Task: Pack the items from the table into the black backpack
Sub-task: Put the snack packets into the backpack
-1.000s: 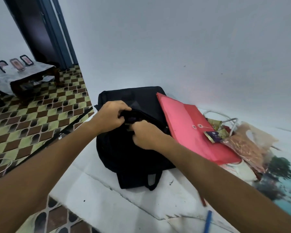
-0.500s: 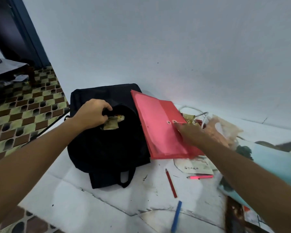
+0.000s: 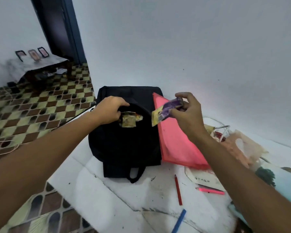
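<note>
**Pocket held open, purple packet in the air above it**

Black backpack (image 3: 124,145) lies flat on the white table (image 3: 94,190), its far end against the wall, carry loop pointing at the near edge. Left hand (image 3: 110,111) grips the rim of the pocket opening, fingers curled over the fabric and holding it apart. Inside the gap a yellowish packet (image 3: 128,121) shows; its lower part is hidden in the pocket.

Right hand (image 3: 187,115) pinches a purple and yellow packet (image 3: 166,111) between thumb and fingers. It hangs in the air, tilted, its yellow end lowest and just right of the opening, touching nothing else. Print is too blurred to read.

Red folder (image 3: 176,145) leans on the backpack's right side and overlaps it; its near right corner is covered by the right forearm. Open table lies to the left of the bag up to the left table edge, and in front of it.

Near front: red pencil (image 3: 178,190), pink pen (image 3: 210,190), blue pen (image 3: 179,221) cut off by the frame bottom. A white card (image 3: 203,178) sticks out from under the folder. Behind the right wrist, a heap of clear bags (image 3: 240,147) and a white cable (image 3: 223,127), partly hidden, contents unclear.
</note>
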A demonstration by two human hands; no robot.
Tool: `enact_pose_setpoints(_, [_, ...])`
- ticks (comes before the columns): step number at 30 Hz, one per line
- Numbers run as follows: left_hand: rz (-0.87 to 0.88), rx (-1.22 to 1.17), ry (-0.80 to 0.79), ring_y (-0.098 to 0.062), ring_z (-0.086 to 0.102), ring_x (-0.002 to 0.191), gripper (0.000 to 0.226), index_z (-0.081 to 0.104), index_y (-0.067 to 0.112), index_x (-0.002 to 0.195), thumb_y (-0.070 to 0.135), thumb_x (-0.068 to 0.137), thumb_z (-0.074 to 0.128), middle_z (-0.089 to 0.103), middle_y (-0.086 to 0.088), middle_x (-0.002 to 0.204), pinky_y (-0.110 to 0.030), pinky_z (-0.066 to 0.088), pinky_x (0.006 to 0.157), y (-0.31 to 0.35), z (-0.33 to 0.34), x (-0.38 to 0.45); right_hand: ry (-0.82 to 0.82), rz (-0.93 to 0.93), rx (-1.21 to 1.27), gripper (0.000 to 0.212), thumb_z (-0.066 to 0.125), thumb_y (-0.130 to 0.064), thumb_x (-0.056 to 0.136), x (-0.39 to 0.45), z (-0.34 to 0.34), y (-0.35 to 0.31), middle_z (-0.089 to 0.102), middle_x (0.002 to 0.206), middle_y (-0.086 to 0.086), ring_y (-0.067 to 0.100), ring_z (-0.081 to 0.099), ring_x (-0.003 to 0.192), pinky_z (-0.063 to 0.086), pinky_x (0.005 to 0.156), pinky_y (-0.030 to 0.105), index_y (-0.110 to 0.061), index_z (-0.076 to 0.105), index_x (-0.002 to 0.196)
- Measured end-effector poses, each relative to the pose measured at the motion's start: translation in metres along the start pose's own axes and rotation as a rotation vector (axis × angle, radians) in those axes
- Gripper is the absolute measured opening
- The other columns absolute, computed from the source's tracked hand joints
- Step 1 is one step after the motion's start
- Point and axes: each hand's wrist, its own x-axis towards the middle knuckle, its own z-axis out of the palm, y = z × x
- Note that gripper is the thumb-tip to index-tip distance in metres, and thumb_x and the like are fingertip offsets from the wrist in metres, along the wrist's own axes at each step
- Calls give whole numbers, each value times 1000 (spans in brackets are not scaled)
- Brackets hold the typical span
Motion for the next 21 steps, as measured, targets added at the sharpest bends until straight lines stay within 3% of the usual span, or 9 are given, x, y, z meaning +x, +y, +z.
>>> enact_pose_setpoints(3, [22,-10,29,-25,59,113,49,65,9,122,-6,76,58,65,-6,124,-32,44,97,-3,-10,1,-126,-228,-75,46,54,16,74,-15,44,1,66,96,7,15,64,82,52,76,25,-8,57,113])
enact_pose_setpoints(6, [84,-37,70,-23,61,108,48,67,10,117,-6,73,57,67,-5,118,-26,43,93,-10,-17,6,-179,-817,-564,33,50,0,84,-21,90,34,68,110,12,23,64,101,50,84,29,-5,65,113])
enact_pose_setpoints(8, [135,-54,94,-23,62,107,46,68,8,115,-6,72,56,69,-6,115,-25,43,93,-19,-23,11,-165,-952,-790,26,52,-8,89,-3,121,65,67,111,18,32,64,106,54,79,37,-6,68,110])
enact_pose_setpoints(10, [189,-80,123,-24,63,105,46,70,7,111,-3,70,52,70,-7,111,-26,43,93,-23,-27,14,-277,-748,-968,36,45,-16,90,13,140,79,62,121,23,38,59,113,57,75,42,-6,63,119])
enact_pose_setpoints(12, [235,-104,133,-23,64,102,47,71,6,109,1,68,49,71,-7,109,-23,43,91,-29,-30,19,-459,-407,-1141,53,28,-26,94,30,158,88,36,146,25,39,38,134,47,96,47,-8,37,144])
enact_pose_setpoints(14, [257,-117,129,-21,65,99,47,71,6,108,-1,67,49,71,-7,108,-12,39,87,-34,-31,22,-706,-161,-1132,61,39,-26,98,45,168,97,17,156,21,36,20,143,26,114,42,-8,14,151])
enact_pose_setpoints(15, [258,-128,126,-19,65,98,47,71,6,108,-2,67,51,71,-7,108,-6,35,85,-37,-33,24,-757,-95,-1048,61,45,-24,97,51,174,97,25,153,22,36,27,140,26,114,40,-6,19,150])
enact_pose_setpoints(18, [259,-189,122,-3,57,86,47,72,8,107,-1,66,50,72,-5,106,4,30,77,-42,-34,27,-542,144,-536,35,44,-22,99,65,180,79,62,118,12,22,61,106,50,89,29,-7,51,130])
enact_pose_setpoints(21, [270,-220,115,-7,61,91,48,72,8,108,4,67,49,72,-3,107,2,32,78,-44,-34,29,-312,310,-29,25,45,-21,100,71,183,77,67,88,-4,-2,65,75,53,67,13,-11,62,114])
